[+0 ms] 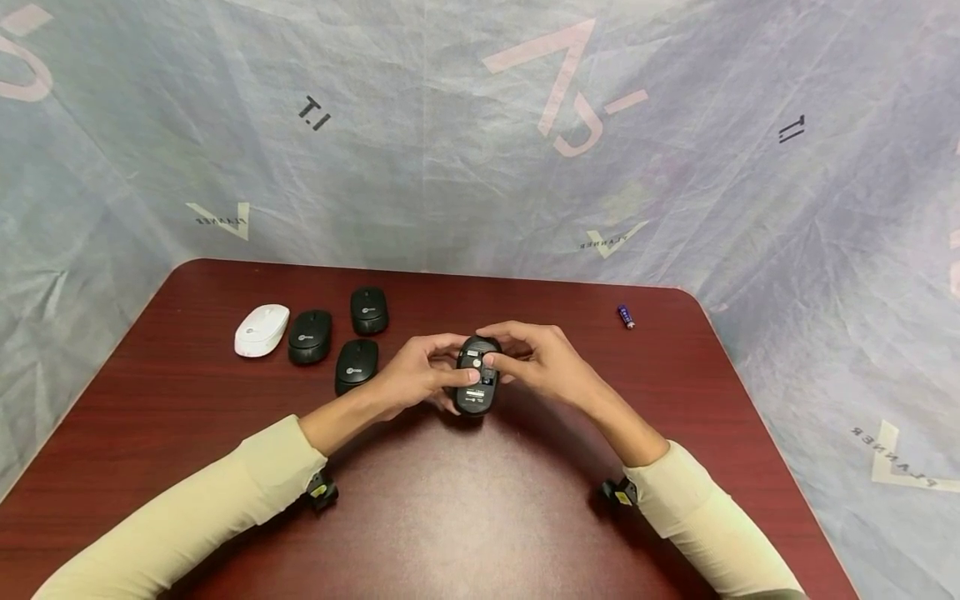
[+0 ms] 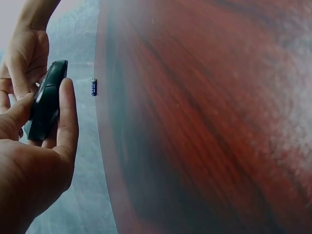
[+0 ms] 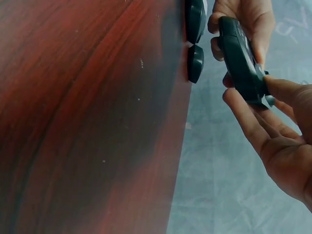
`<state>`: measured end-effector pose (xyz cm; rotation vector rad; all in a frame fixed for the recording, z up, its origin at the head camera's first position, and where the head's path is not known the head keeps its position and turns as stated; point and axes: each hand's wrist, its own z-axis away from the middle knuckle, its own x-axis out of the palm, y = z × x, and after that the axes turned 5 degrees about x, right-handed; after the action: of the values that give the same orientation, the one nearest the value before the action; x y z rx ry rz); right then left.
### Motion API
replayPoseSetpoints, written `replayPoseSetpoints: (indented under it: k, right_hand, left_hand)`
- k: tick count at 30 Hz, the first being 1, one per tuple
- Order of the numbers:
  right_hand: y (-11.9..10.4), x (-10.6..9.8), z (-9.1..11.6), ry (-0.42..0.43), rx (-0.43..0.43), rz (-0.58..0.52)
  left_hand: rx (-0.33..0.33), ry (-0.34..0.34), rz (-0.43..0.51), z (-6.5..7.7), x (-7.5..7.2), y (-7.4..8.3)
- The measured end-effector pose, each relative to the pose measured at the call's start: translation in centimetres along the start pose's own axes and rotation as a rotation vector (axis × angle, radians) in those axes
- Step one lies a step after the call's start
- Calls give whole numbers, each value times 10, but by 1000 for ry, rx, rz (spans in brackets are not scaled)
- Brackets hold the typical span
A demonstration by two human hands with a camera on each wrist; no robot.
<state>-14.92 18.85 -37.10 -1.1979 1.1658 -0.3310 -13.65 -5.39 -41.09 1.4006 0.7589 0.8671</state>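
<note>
Both hands hold a black computer mouse [image 1: 472,403] above the middle of the table, its underside with white labels turned up towards the head camera. My left hand [image 1: 411,377] grips it from the left, thumb across the underside and fingers beneath. From the right, my right hand [image 1: 551,364] pinches the far part, its thumb on the underside near a dark recess. The right wrist view shows the mouse [image 3: 239,63] edge-on, with a small piece jutting out by the right thumb. Seen from the left wrist, the mouse [image 2: 47,105] stands tilted between the fingers.
To the left on the dark red table [image 1: 450,517] lie a white mouse [image 1: 262,330] and three black mice, one [image 1: 357,365] close by the left forearm. A small blue battery [image 1: 626,317] lies near the back right edge. A grey printed cloth [image 1: 420,167] hangs behind.
</note>
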Motion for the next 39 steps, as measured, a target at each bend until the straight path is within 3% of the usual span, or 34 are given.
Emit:
replayPoseSetpoints:
  k: [5,14,27,35,39]
  right_hand:
    - [-2,-2,-2,-8,4,28]
    - [-1,-1,-5,-32,19,-27]
    - [-1,0,-6,-28,6,-7]
    - [2,-4,-7,-49,34,-61]
    - [2,-5,-7,-30,89,-154]
  left_hand:
    - [-4,-6,3,-1,0,1]
    - [6,4,27,0,0,-1]
    - [19,7,-14,1,0,0]
    - [31,10,-34,1,1,2]
    - [28,4,-7,0,1,2]
